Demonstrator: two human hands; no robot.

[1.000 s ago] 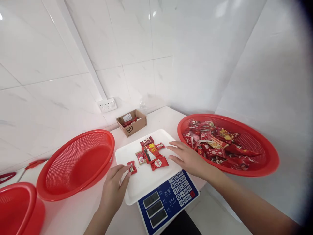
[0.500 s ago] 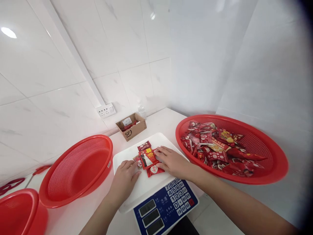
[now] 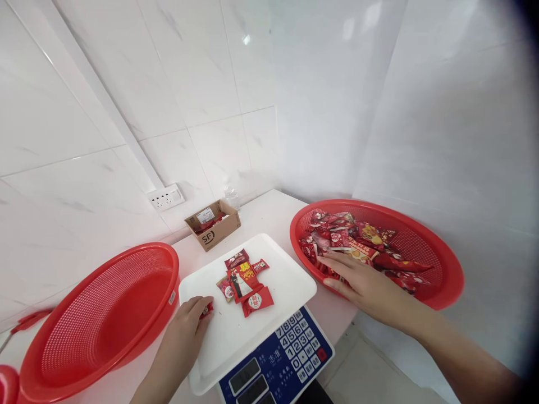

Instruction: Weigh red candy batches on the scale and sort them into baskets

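Note:
My left hand [image 3: 182, 336] rests on the near left part of the white scale tray [image 3: 290, 278], its fingers pinched on a small red candy packet [image 3: 206, 308]. Several red snack packets [image 3: 246, 279] lie in a cluster in the middle of the tray. My right hand [image 3: 362, 281] lies over the near rim of the right red basket [image 3: 438, 292], fingers stretched out flat and touching the red packets [image 3: 357, 238] heaped inside it. It holds nothing that I can see.
A blue scale keypad [image 3: 297, 350] with displays is below the tray. An empty red basket [image 3: 101, 320] sits left. A small cardboard box [image 3: 213, 224] and a wall socket [image 3: 164, 197] are at the back. White tiled walls close in behind and right.
My right hand left the packets on the tray and moved right into the full basket. My left hand drew back to the tray's left with one small packet. The view shifted left.

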